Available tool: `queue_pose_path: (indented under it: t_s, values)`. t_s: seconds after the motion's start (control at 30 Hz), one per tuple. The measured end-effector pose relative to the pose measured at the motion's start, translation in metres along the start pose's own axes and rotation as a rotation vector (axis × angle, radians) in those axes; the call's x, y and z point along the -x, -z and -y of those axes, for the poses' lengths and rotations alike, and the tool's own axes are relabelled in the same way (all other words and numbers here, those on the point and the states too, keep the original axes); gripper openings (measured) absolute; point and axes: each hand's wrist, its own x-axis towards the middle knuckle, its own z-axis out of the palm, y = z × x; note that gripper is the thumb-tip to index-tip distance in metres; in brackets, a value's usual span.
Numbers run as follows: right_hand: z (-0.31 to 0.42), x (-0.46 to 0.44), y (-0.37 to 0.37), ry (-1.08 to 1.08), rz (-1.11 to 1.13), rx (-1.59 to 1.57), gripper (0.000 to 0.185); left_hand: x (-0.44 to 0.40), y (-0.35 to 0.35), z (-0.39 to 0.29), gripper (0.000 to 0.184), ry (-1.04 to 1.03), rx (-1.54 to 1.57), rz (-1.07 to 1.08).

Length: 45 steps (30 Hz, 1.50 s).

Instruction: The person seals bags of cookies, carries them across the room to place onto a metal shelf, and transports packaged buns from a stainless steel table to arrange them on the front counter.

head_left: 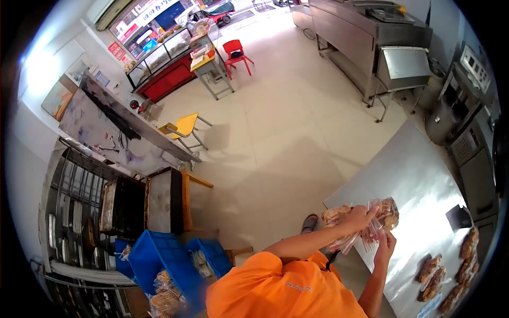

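Note:
My left hand (361, 218) is closed on the gathered neck of a clear plastic bag (390, 213) with brown baked food inside, over the edge of the metal table (392, 159). Just to the right and below, my right hand (386, 241) has its fingers pressed together at the same bag's loose plastic. More bagged food (335, 216) lies beside and under my left forearm. Several browned pieces in clear wrapping (432, 278) rest on the table's right part, near a dark square object (458, 217).
Blue crates (164, 259) with bagged food stand at the lower left, beside dark trays (163, 201) and a rack. A yellow chair (185, 126) and a red chair (237, 53) stand on the floor. Steel equipment (366, 47) is at the upper right.

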Motion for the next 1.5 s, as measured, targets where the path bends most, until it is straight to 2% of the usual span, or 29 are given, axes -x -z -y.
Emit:
queue_pose_path:
  t_s: [0.03, 0.1, 0.17, 0.2, 0.27, 0.33, 0.4, 0.43, 0.53, 0.6, 0.67, 0.7, 0.73, 0.77, 0.8, 0.83, 0.9, 0.97, 1.0, 1.07, 1.13, 1.17, 1.2, 1.23, 1.27, 1.33, 1.37, 1.4, 1.5]
  values:
    - [-0.014, 0.002, 0.01, 0.006, 0.002, 0.007, 0.029, 0.009, 0.013, -0.015, 0.072, 0.041, 0.04, 0.054]
    - [-0.052, -0.002, 0.032, -0.071, -0.1, -0.363, 0.035, 0.012, 0.026, -0.019, 0.065, 0.082, 0.088, 0.113]
    - [-0.062, -0.006, 0.004, -0.167, -0.224, -0.472, 0.036, 0.008, 0.028, -0.01, 0.059, -0.228, -0.038, -0.061]
    - [-0.059, -0.002, -0.009, -0.253, -0.367, -0.591, 0.045, 0.01, 0.034, -0.012, 0.059, -0.236, -0.032, -0.003]
    - [-0.041, 0.005, -0.039, -0.411, -0.158, -0.88, 0.048, 0.007, 0.057, -0.026, 0.052, -0.491, -0.184, -0.045]
    - [-0.038, 0.0, -0.071, -0.433, -0.008, -1.019, 0.048, 0.013, 0.071, -0.03, 0.049, -0.462, -0.148, 0.054]
    - [-0.039, -0.009, -0.097, -0.387, 0.056, -1.065, 0.048, 0.017, 0.091, -0.04, 0.049, -0.456, -0.027, 0.117]
    - [-0.04, -0.013, -0.107, -0.358, 0.067, -1.073, 0.048, 0.009, 0.108, -0.042, 0.055, -0.249, -0.19, 0.449]
    - [-0.041, -0.019, -0.121, -0.255, 0.05, -1.082, 0.048, 0.001, 0.12, -0.041, 0.056, -0.282, -0.28, 0.489]
    - [-0.046, -0.024, -0.133, -0.185, 0.079, -1.107, 0.048, -0.007, 0.119, 0.001, 0.049, -1.028, -0.657, 0.438]
    - [-0.054, -0.026, -0.129, -0.036, 0.148, -1.102, 0.048, -0.016, 0.126, -0.002, 0.04, -0.832, -0.558, 0.689]
    - [-0.059, -0.018, -0.123, 0.075, 0.165, -1.068, 0.048, -0.007, 0.127, -0.043, 0.031, -0.544, -0.869, 0.757]
    - [-0.064, -0.005, -0.113, 0.202, 0.171, -1.013, 0.048, -0.051, 0.112, 0.06, 0.029, -0.817, -0.75, 0.612]
    - [-0.073, 0.015, -0.108, 0.324, 0.149, -0.941, 0.048, -0.042, 0.107, 0.031, 0.029, -0.618, -0.522, 0.805]
    - [-0.084, 0.04, -0.095, 0.442, 0.112, -0.871, 0.048, -0.024, 0.091, -0.007, 0.03, -0.36, -0.346, 0.955]
    - [-0.096, 0.068, -0.082, 0.552, 0.069, -0.805, 0.048, 0.011, 0.057, -0.019, 0.03, -0.394, -0.385, 1.093]
    - [-0.122, 0.113, -0.058, 0.721, -0.018, -0.72, 0.048, 0.073, -0.003, -0.031, 0.029, -0.147, 0.123, 0.896]
    - [-0.135, 0.149, -0.048, 0.888, -0.15, -0.662, 0.048, 0.093, -0.052, -0.019, 0.035, -0.184, -0.064, 1.055]
    - [-0.109, 0.139, -0.099, 0.839, -0.274, -0.563, 0.048, 0.064, 0.035, -0.059, 0.045, -0.18, -0.15, 1.222]
    - [-0.14, 0.169, -0.086, 0.887, -0.515, -0.471, 0.048, 0.093, 0.005, -0.057, 0.045, -0.134, -0.184, 1.348]
    - [-0.18, 0.197, -0.073, 0.574, -0.943, -0.129, 0.049, 0.14, -0.024, -0.056, 0.045, -0.066, -0.226, 1.465]
    - [-0.18, 0.214, -0.064, 0.576, -1.055, -0.118, 0.049, 0.152, -0.042, -0.055, 0.046, -0.188, -0.251, 1.461]
    - [-0.177, 0.226, -0.058, 0.802, -0.819, -0.362, 0.049, 0.157, -0.055, -0.061, 0.047, -0.319, -0.264, 1.445]
    - [-0.181, 0.24, -0.047, 1.022, -0.539, -0.579, 0.049, 0.148, -0.076, -0.054, 0.047, -0.33, -0.301, 1.524]
    - [-0.179, 0.28, -0.036, 1.052, -0.628, -0.534, 0.049, 0.152, -0.103, -0.036, 0.044, -0.383, -0.259, 1.582]
    - [-0.145, 0.332, -0.035, 0.707, -1.131, 0.183, 0.058, 0.175, -0.145, -0.038, 0.042, -0.465, -0.293, 1.727]
    - [-0.135, 0.355, -0.04, 0.439, -1.322, 0.496, 0.062, 0.19, -0.162, -0.038, 0.044, -0.499, -0.355, 1.789]
    - [-0.126, 0.383, -0.049, 0.422, -1.376, 0.497, 0.062, 0.207, -0.176, -0.034, 0.046, -0.528, -0.387, 1.837]
    - [-0.123, 0.432, -0.083, 0.707, -1.502, -0.575, 0.064, 0.233, -0.229, -0.015, 0.053, -0.612, -0.445, 1.972]
